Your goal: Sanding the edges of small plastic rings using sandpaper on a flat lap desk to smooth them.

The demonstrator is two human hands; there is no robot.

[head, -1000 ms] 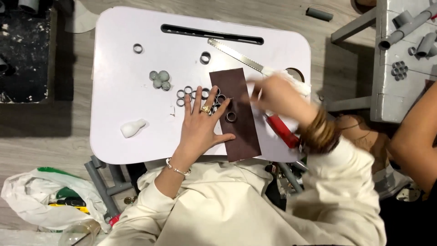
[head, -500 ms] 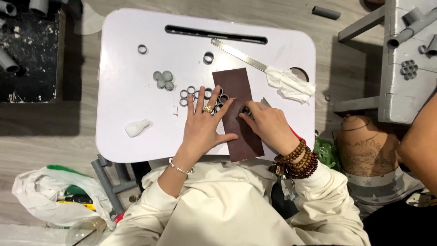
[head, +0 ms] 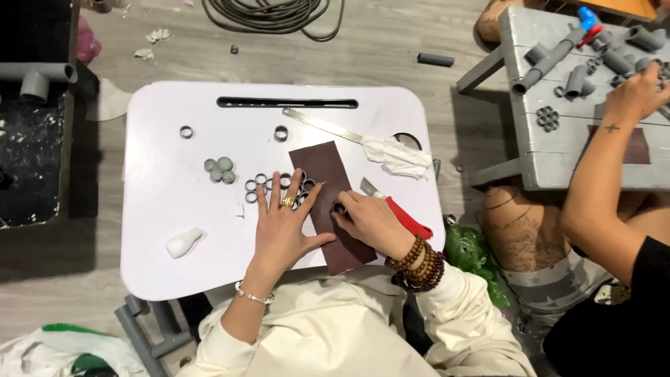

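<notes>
two hands work at the near edge of a small white table (head: 174,265). the left hand (head: 283,227) lies flat with fingers spread, its thumb side pinning the near left part of a dark brown sheet of sandpaper (head: 324,167), its fingertips reaching in among a cluster of small grey rings (head: 269,183). nothing is gripped by it; it only presses down. the right hand (head: 370,220) rests on the sandpaper just to the right, fingers drawn together and pinched on one small grey ring (head: 340,208) held against the sheet. beside that wrist, a red-handled cutter (head: 405,216) lies partly under the hand, its blade end poking out toward the far side.

judging from how things lie, the work looks part way through: one ring is on the abrasive, about a dozen loose rings wait in the cluster at the sheet's left edge, and a tight bunch of four filled grey discs (head: 219,169) sits farther left, apart from them. whether the loose rings are already smoothed cannot be told.

left and near, a small white bottle (head: 183,242) lies on its side. farther off, two single rings (head: 185,131) stand alone, a thin saw blade (head: 321,126) runs at a slant with a crumpled white cloth (head: 399,155) at its right end, and a long slot (head: 286,102) marks the far edge. to the far right, another person's hand (head: 631,98) handles grey pipe pieces on a grey bench (head: 544,171).
</notes>
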